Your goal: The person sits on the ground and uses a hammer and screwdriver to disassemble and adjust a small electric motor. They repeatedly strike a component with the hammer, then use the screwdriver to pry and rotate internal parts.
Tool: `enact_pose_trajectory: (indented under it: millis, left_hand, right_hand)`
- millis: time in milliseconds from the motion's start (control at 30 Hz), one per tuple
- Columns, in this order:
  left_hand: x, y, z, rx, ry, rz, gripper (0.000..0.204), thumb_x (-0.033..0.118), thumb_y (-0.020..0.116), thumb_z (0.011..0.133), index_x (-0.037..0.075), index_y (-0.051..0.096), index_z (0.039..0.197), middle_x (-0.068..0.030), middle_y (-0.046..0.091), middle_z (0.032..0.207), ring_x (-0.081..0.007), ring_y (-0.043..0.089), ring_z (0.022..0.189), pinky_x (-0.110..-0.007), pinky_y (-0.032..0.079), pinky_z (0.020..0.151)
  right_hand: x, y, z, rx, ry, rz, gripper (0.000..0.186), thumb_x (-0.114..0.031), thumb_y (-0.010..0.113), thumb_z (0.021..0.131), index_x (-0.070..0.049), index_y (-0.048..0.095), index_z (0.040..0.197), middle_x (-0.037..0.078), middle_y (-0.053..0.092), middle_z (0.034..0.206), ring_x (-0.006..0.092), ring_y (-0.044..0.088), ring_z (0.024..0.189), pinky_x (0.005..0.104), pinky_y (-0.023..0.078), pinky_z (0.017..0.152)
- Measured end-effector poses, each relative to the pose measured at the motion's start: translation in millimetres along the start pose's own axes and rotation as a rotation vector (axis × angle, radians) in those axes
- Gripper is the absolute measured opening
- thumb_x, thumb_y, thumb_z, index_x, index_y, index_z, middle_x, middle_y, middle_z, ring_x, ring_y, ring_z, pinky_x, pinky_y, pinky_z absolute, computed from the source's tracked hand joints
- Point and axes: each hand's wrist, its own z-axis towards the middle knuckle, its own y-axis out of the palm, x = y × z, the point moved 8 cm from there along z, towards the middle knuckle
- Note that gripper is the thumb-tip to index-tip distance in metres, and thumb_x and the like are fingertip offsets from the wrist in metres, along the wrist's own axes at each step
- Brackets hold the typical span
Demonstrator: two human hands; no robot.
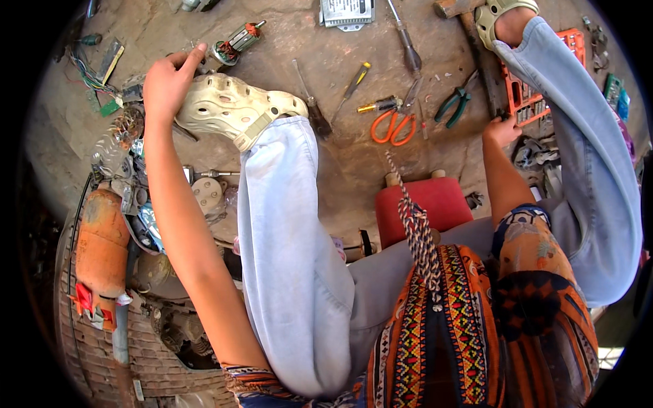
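My right hand (503,132) is wrapped round the lower end of a hammer's wooden handle (484,64); the hammer head (457,7) lies away from me, beside my right shoe. My left hand (166,85) is low at the outer side of my left clog (235,107). Its fingers are curled and partly hidden, so what they hold, if anything, does not show. Just beyond the left thumb lies a motor armature (237,44) with copper windings. Orange-handled scissors (393,128) and green-handled pliers (454,105) lie between my feet.
Screwdrivers (354,85) and a metal-cased module (347,12) lie on the ground. An orange plastic tray (524,95) is under my right leg. A red padded stool (425,207) stands before me. At left are wires, scrap parts and an orange cylinder (102,234).
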Motion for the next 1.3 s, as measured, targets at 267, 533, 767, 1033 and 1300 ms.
enact_pose_trajectory:
  millis: [267, 533, 767, 1033, 1300]
  left_hand:
    - [-26.2, 7.0, -3.6, 0.147, 0.058, -0.362, 0.045, 0.046, 0.063, 0.085, 0.003, 0.072, 0.098, -0.0139, 0.069, 0.083, -0.0222, 0.064, 0.077, -0.032, 0.048, 0.077]
    - [-4.5, 7.9, -13.5, 0.199, 0.102, -0.123, 0.037, 0.037, 0.062, 0.086, 0.005, 0.071, 0.102, -0.0149, 0.070, 0.088, -0.0259, 0.068, 0.083, -0.032, 0.050, 0.079]
    - [-5.6, 11.6, -17.4, 0.190, 0.094, -0.155, 0.034, 0.034, 0.063, 0.086, 0.006, 0.070, 0.105, -0.0139, 0.071, 0.089, -0.0233, 0.068, 0.082, -0.030, 0.050, 0.077]
    - [-7.0, 15.0, -16.7, 0.154, 0.067, -0.209, 0.031, 0.030, 0.064, 0.085, 0.008, 0.071, 0.105, -0.0120, 0.071, 0.088, -0.0176, 0.067, 0.082, -0.028, 0.050, 0.077]
    - [-12.3, 17.2, -17.1, 0.170, 0.049, -0.233, 0.031, 0.030, 0.066, 0.085, 0.009, 0.070, 0.106, -0.0116, 0.071, 0.089, -0.0162, 0.066, 0.081, -0.028, 0.050, 0.077]
  right_hand:
    - [-72.9, -35.6, -56.2, 0.078, -0.108, 0.393, 0.036, -0.023, 0.058, 0.090, 0.006, 0.047, 0.108, 0.023, 0.049, 0.105, 0.0380, 0.051, 0.098, 0.0461, 0.042, 0.084]
    - [-332.7, -133.1, -231.8, -0.831, -0.720, 1.089, 0.025, -0.020, 0.054, 0.093, -0.006, 0.052, 0.112, 0.017, 0.062, 0.099, 0.0365, 0.061, 0.089, 0.0431, 0.049, 0.078]
    - [-394.1, -140.3, -262.1, -0.809, -0.922, 0.951, 0.022, -0.025, 0.057, 0.091, -0.015, 0.062, 0.110, 0.012, 0.062, 0.095, 0.0346, 0.060, 0.086, 0.0422, 0.049, 0.073]
    - [-395.1, -138.4, -252.7, -0.661, -0.951, 1.005, 0.023, -0.021, 0.060, 0.089, -0.018, 0.063, 0.111, 0.010, 0.058, 0.088, 0.0322, 0.060, 0.084, 0.0411, 0.050, 0.072]
    - [-407.3, -144.3, -252.0, -0.585, -1.058, 0.965, 0.022, -0.021, 0.061, 0.088, -0.020, 0.063, 0.110, 0.007, 0.057, 0.090, 0.0284, 0.060, 0.087, 0.0409, 0.050, 0.073]
